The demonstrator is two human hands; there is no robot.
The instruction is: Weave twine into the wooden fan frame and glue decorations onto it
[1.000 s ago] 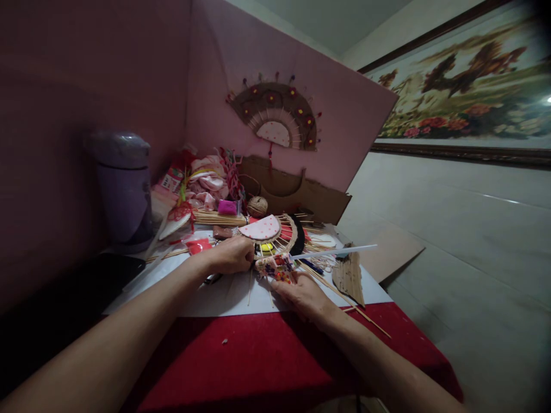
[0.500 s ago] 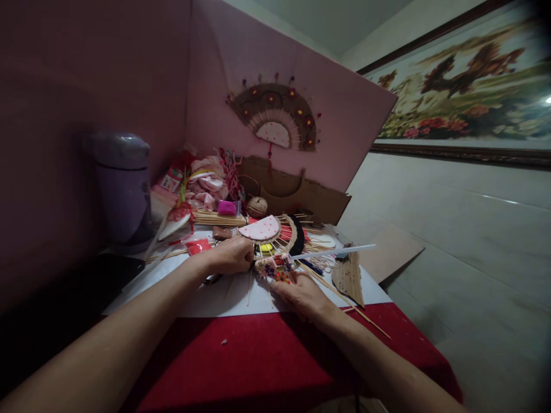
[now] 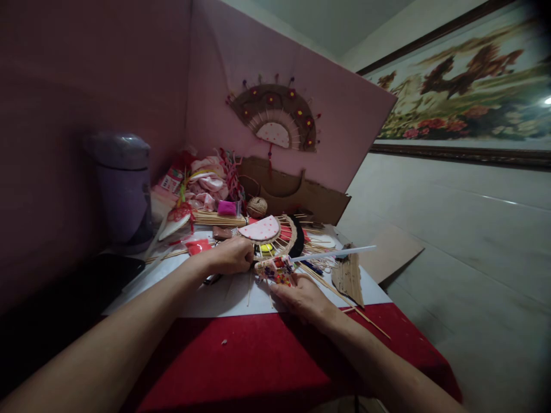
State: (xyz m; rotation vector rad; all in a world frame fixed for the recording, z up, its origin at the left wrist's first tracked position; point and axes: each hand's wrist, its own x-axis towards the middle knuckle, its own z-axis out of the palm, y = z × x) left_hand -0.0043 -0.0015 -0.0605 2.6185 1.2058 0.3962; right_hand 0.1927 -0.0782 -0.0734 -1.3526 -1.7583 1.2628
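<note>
A flower-patterned hot glue gun (image 3: 275, 269) is in my right hand (image 3: 305, 298), the fingers wrapped round it. A long white glue stick (image 3: 336, 253) juts from its back toward the right. The gun's front end points left, close to my left hand (image 3: 236, 255). That hand is closed at the lower left edge of a half-round fan (image 3: 279, 246) made of thin sticks; what its fingers pinch is hidden. The fan has a white, red-dotted half disc (image 3: 260, 229) and a black outer band (image 3: 297, 244). Some stick ends show below the gun.
Behind the fan lie bundled sticks (image 3: 215, 218), a twine ball (image 3: 257, 206), a magenta packet (image 3: 227, 207) and pink cloth (image 3: 209, 183). A purple canister (image 3: 123, 195) stands left. Torn cardboard (image 3: 349, 278) lies right, near loose sticks. A finished-looking fan (image 3: 271, 112) hangs on the pink board.
The glue gun and its glue stick have shifted very slightly. My left hand and the fan look unmoved.
</note>
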